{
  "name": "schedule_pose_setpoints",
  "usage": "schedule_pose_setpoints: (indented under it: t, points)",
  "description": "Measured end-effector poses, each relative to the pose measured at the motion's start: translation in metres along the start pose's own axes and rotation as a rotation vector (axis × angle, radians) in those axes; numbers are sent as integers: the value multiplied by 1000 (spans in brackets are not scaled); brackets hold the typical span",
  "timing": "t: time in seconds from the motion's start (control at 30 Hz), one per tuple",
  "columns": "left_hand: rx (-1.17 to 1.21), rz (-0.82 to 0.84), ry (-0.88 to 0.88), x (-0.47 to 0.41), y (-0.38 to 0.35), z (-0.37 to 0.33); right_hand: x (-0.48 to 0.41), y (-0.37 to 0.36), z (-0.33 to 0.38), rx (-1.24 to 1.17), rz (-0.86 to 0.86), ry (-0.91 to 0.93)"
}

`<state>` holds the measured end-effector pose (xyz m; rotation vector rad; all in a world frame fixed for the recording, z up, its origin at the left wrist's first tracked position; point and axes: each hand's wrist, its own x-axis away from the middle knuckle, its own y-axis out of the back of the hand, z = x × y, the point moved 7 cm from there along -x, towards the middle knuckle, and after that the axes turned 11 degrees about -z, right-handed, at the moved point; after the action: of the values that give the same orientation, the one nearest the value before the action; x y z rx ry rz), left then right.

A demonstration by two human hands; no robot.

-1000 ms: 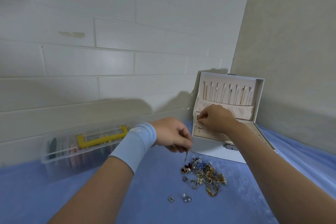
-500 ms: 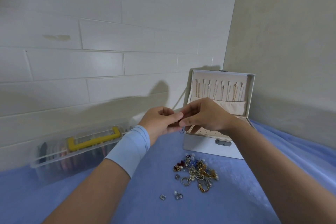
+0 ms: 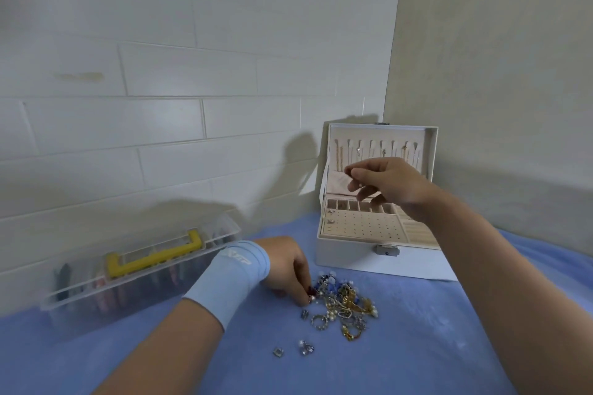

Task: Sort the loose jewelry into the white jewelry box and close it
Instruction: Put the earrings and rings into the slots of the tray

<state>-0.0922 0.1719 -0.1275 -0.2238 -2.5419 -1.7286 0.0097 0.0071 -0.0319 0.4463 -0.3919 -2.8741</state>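
Two hands work well apart. Our left hand (image 3: 285, 269), with a pale blue wristband (image 3: 227, 279) on the wrist, reaches down to the left edge of the jewelry heap (image 3: 345, 305) on the blue cloth (image 3: 417, 349). Its fingertips curl onto the pieces, but we cannot tell whether they grip one.

Our right hand (image 3: 388, 183) hangs above the white jewelry box (image 3: 349, 258), thumb and forefinger pinching what looks like a tiny stud (image 3: 361, 185). The box stands open at the far right, just beyond the heap, with its lid (image 3: 430, 151) upright and thin chains hanging inside it.

Nearer us, two small pieces (image 3: 278, 352) lie apart from the heap. At the left, by the wall, sits a clear plastic case (image 3: 80, 295) with a yellow handle (image 3: 154, 258).
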Motion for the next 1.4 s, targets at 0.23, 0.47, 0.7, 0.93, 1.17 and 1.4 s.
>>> schedule_pose_setpoints:
  t: [0.23,0.47,0.7,0.93,1.17,1.4]
  points:
    - [72,-14,14,-3,5,7,-29,-2,-9,112,-45,-14]
    - [286,39,40,-1,6,10,-63,-34,-39,356,-73,-125]
    - [381,63,39,2,6,13,-74,-50,-50,696,-141,-166]
    - [396,3,44,-1,9,18,-78,-51,-46,788,-190,-90]
    - [134,-53,57,-2,11,23,-81,-28,-40,767,-306,-21]
    - [18,-231,-50,-7,21,13,-76,-38,-53,811,-223,-19]
